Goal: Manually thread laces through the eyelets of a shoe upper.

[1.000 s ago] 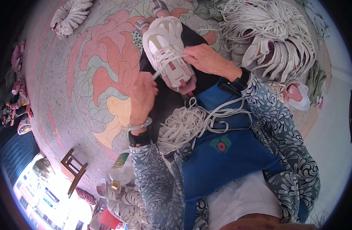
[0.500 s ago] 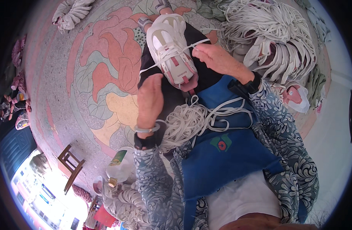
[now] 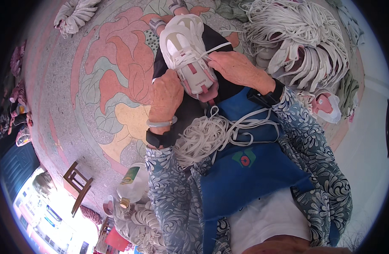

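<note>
A cream and white sneaker upper [image 3: 190, 53] with pink trim lies across my lap, its toe pointing away from me. A flat white shoelace [image 3: 187, 55] runs through its eyelets. My right hand [image 3: 236, 70] pinches one lace end at the shoe's right side, and a tail of the lace sticks out past the fingers. Closed beside the left edge of the shoe, my left hand [image 3: 165, 95] grips the lace's other side; its fingertips are mostly hidden. Against my blue apron [image 3: 245, 182] rests a tangled bundle of loose white laces [image 3: 203, 137], nearer to me than the shoe.
A large heap of laced uppers [image 3: 300, 38] lies at the far right, with a pink-lined upper [image 3: 326, 101] below it. Stacked uppers [image 3: 76, 17] sit far left. A plastic bottle [image 3: 134, 182] and a small wooden stool [image 3: 78, 186] stand on the patterned floor at left.
My left hand has moved up to the shoe's left edge and closed where the lace hung. My right hand has come slightly closer to the shoe, still pinching its lace end.
</note>
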`<state>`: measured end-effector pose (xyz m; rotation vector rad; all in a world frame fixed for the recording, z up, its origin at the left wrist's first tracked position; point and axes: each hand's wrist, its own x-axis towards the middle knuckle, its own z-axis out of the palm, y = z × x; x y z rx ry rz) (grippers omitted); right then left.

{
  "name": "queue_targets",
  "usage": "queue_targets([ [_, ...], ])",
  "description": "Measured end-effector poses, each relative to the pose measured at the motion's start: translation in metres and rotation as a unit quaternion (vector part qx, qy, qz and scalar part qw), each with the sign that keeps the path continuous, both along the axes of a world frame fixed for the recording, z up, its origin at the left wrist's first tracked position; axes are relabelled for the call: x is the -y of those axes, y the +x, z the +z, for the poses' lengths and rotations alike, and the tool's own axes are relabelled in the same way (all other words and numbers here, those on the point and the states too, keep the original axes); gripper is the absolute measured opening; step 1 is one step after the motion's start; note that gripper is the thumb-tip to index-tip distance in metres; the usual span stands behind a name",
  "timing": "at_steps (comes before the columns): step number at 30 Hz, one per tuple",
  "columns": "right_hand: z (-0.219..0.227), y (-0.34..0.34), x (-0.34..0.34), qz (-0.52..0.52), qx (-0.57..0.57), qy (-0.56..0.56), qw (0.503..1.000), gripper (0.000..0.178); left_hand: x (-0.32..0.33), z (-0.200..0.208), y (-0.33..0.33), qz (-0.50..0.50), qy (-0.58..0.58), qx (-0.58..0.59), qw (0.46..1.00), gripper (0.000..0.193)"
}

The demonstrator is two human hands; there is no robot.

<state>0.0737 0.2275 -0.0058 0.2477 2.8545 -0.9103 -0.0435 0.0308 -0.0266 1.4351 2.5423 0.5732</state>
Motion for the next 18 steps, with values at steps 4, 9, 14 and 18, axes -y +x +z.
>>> queue_targets([
  [4, 0.001, 0.001, 0.002, -0.029, -0.008, -0.01, 0.999, 0.023, -0.006, 0.019, 0.013, 0.073, -0.003, 0.02, 0.997, 0.006],
  [9, -0.002, 0.005, 0.001, 0.01, -0.08, 0.018, 0.997, 0.025, 0.0, 0.019, 0.009, 0.142, 0.031, 0.156, 0.977, 0.011],
  [14, 0.004, 0.006, 0.001, 0.039, -0.051, 0.029, 0.997, 0.026, 0.008, 0.016, 0.014, 0.203, 0.092, 0.329, 0.918, 0.018],
  [18, 0.004, 0.007, 0.0, -0.03, -0.014, -0.012, 0.999, 0.032, 0.005, 0.003, 0.01, 0.194, 0.168, 0.331, 0.908, 0.021],
])
